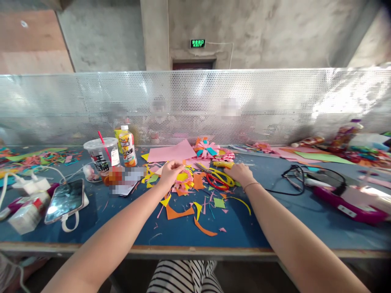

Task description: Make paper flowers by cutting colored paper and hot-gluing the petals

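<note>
1. Left hand [169,175]: fingers curled, thumb and fingertips drawn nearly together at the upper left edge of a pink-and-yellow paper flower [182,177]. Cannot tell whether paper is pinched between them.
2. Flower lies on the blue table [122,224], between the hands, much nearer the left; orange paper just to its right.
3. Right hand [241,174]: palm down, low over the table, fingers pointing inward, wrist wearing a thin bracelet [252,184]. Fingertips at a yellow item [222,164]; grip or mere touch, cannot tell. Fingers partly hidden by the hand itself.
4. Red scissor handles [215,185] and yellow scissor handles [225,176] overlap between flower and right hand, closer to the latter. One pair or two, unclear.
5. Beyond the hands: pink sheet [171,152]; pink flower with blue petals [206,149] to its right.
6. Near side: loose scraps, including a notched orange piece [177,213] and a green square [219,203].
</note>
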Available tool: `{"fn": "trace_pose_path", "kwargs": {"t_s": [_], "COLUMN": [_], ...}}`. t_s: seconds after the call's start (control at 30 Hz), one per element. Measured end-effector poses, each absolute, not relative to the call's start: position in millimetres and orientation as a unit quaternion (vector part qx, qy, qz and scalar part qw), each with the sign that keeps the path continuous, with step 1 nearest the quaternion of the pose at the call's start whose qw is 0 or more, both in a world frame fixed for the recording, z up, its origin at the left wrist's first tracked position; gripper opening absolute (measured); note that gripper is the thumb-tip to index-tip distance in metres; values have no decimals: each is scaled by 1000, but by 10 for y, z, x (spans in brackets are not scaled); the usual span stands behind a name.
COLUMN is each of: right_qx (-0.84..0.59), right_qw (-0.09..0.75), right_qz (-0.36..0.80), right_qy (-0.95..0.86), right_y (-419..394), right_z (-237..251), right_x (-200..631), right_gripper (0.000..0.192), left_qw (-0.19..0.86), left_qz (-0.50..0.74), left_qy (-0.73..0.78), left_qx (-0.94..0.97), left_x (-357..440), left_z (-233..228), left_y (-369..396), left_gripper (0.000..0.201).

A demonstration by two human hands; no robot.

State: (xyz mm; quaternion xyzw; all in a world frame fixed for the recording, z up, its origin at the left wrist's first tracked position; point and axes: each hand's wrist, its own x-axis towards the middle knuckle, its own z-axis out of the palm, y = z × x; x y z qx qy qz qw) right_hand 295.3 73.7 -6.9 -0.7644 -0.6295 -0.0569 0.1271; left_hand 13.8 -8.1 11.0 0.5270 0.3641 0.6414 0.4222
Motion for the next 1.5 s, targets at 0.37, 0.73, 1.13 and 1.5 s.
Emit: {"fn": "trace_pose_path", "kwargs": {"t_s": [0.37,0.73,1.13,1.5], "right_qx": [-670,-531,-514,-551], "right_qw": [309,341,314,275], "right_qz": [-114,-222,-261,-236], "right_qy": [-666,-743,-754,-752], "right_y": [468,142,175,129], "right_z": [366,360,326,388], "right_x": [2823,2270,2271,2253], "right_gripper": [49,35,25,33], "left_qw": [396,363,341,325], "left_qz": [634,639,629,633], "left_qy": [375,385,381,398], "left_qx": [548,558,586,579], "left_x": [134,133,145,137], "left_z": [86,102,107,118], "left_y": [-66,-99,-116,-120], "left_gripper": [17,11,9,10]}}
